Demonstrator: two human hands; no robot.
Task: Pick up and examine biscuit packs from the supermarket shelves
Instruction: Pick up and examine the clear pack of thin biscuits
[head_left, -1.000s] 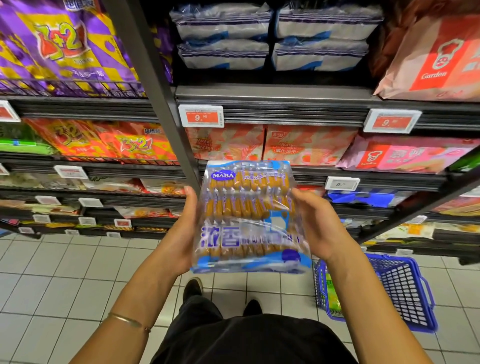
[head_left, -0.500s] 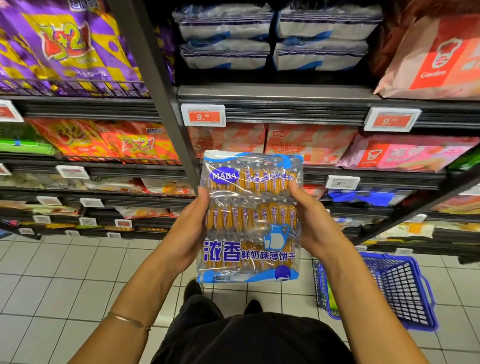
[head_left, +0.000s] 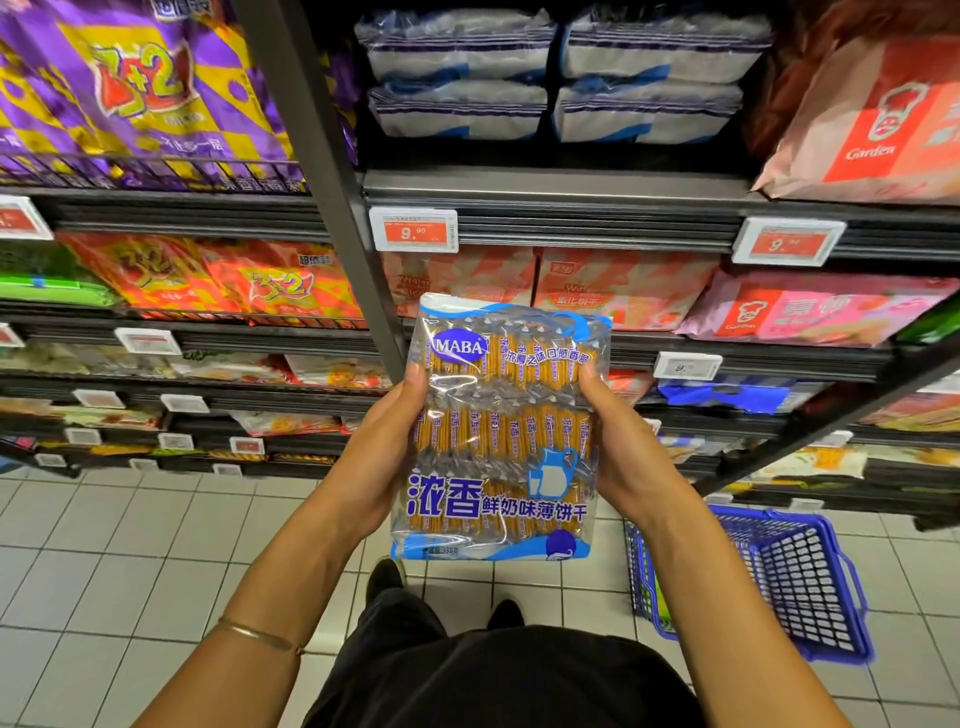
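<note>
A clear and blue MABA biscuit pack (head_left: 501, 431) with rows of small orange-wrapped biscuits stands upright in front of me, its printed front facing me. My left hand (head_left: 382, 452) grips its left edge, thumb on the front. My right hand (head_left: 621, 452) grips its right edge, thumb near the top. More blue and white packs (head_left: 561, 78) lie stacked on the top shelf.
Dark shelves (head_left: 571, 208) carry orange wafer packs (head_left: 623, 286), pink Garden packs (head_left: 810, 312), and purple and orange 3+2 packs (head_left: 135, 93). A grey upright post (head_left: 332, 182) divides the bays. A blue basket (head_left: 769, 587) stands on the white tiled floor at my right.
The pack has been tilted from leaning back to upright and raised a little, so its front label now faces me. Both hands kept their hold on its sides.
</note>
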